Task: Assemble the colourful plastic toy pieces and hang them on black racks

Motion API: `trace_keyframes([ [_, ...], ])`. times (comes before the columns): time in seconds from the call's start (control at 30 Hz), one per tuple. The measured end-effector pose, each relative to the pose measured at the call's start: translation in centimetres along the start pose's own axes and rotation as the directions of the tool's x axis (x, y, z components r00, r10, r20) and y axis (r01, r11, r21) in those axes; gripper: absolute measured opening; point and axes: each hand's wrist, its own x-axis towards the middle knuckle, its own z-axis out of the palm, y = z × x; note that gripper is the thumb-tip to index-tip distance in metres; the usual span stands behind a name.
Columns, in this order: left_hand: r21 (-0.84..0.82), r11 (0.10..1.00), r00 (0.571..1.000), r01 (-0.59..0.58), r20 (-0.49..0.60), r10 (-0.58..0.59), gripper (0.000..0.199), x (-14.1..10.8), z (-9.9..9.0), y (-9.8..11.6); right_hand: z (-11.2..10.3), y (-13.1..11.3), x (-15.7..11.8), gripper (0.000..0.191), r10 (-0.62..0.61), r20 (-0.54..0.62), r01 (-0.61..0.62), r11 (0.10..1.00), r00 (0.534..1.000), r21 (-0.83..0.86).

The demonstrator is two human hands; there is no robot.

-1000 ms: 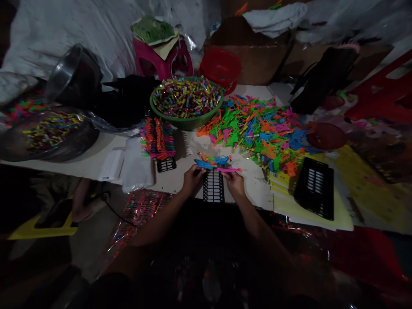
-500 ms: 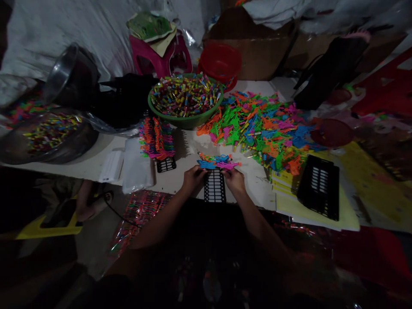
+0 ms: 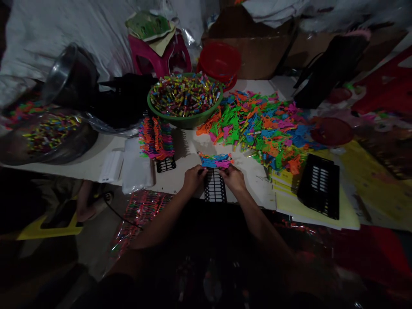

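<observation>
A black slotted plastic rack (image 3: 215,189) lies at the table's front edge between my hands. Across its far end sit small plastic toy pieces, with a blue piece (image 3: 209,161) on the left and a pink piece (image 3: 224,163) on the right. My left hand (image 3: 193,178) is closed at the rack's left edge, fingertips by the blue piece. Thumb and fingers of my right hand (image 3: 234,178) are pinched at the right edge, against the pink piece. The fingertips are dark, so exact contact is hard to see.
A green basin (image 3: 185,122) full of small colourful tubes stands behind. Right of it spreads a heap of bright plastic pieces (image 3: 257,124). A filled rack (image 3: 156,139) stands to the left; black racks (image 3: 318,186) lie on yellow sheets at right. A person's hand (image 3: 86,210) shows far left.
My right hand has shifted slightly left, and the pink piece has moved inward with it, now sitting closer over the rack. The left hand stays almost in place.
</observation>
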Motion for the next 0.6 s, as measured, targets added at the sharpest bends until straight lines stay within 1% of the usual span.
trace_keyframes([
  [0.07,-0.007,1.0,1.0,-0.024,-0.02,0.024,0.013,-0.1,0.2,-0.3,0.1,-0.1,0.0,0.029,0.007,-0.004,-0.007,1.0,1.0,0.012],
  [0.2,-0.026,0.996,0.996,-0.085,-0.035,0.084,0.019,-0.1,0.8,-1.0,0.3,-0.2,0.2,0.028,0.04,0.006,-0.04,0.999,0.999,-0.006],
  [0.33,-0.018,0.992,0.992,-0.121,-0.044,0.12,0.019,0.1,1.1,-1.4,0.3,-0.3,0.5,0.027,0.025,0.037,-0.024,0.999,0.999,-0.028],
  [0.43,0.007,0.99,0.99,-0.138,-0.035,0.138,0.02,0.2,1.0,-1.6,0.1,-0.4,0.6,0.027,0.04,0.068,-0.036,0.998,0.997,-0.054],
  [0.6,0.037,0.985,0.985,-0.171,0.016,0.17,0.024,0.4,0.6,-1.5,-0.2,-0.5,0.6,0.028,0.058,0.11,-0.05,0.996,0.992,-0.071],
])
